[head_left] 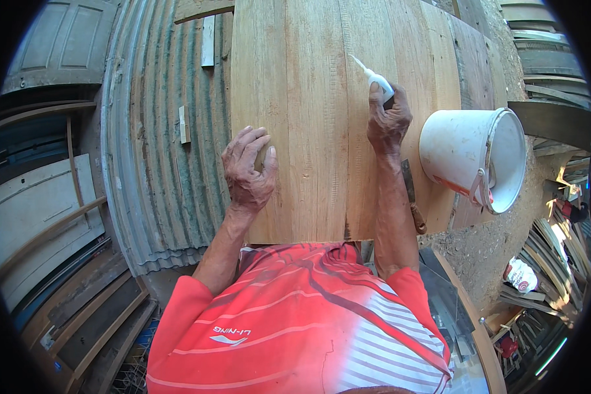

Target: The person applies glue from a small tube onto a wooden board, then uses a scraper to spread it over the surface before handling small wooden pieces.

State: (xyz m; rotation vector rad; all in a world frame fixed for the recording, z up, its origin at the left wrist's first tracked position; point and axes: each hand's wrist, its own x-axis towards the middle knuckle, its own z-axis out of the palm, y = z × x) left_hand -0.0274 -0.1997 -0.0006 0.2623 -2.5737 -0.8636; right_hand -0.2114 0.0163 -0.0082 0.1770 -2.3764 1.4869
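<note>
My right hand grips a small white squeeze bottle with a long thin nozzle that points up and left over the boards. Below them both lies a panel of pale wooden planks set side by side. At the panel's left side, my left hand curls over a brownish object, mostly hidden by the fingers; its kind does not show. Just right of my right forearm rests a flat-bladed tool with a brown handle, partly covered by the arm.
A white bucket lies on its side at the right, its mouth facing right. Corrugated metal sheet extends left of the panel, with small wood pieces on it. Stacked timber fills the far right; old door panels stand left.
</note>
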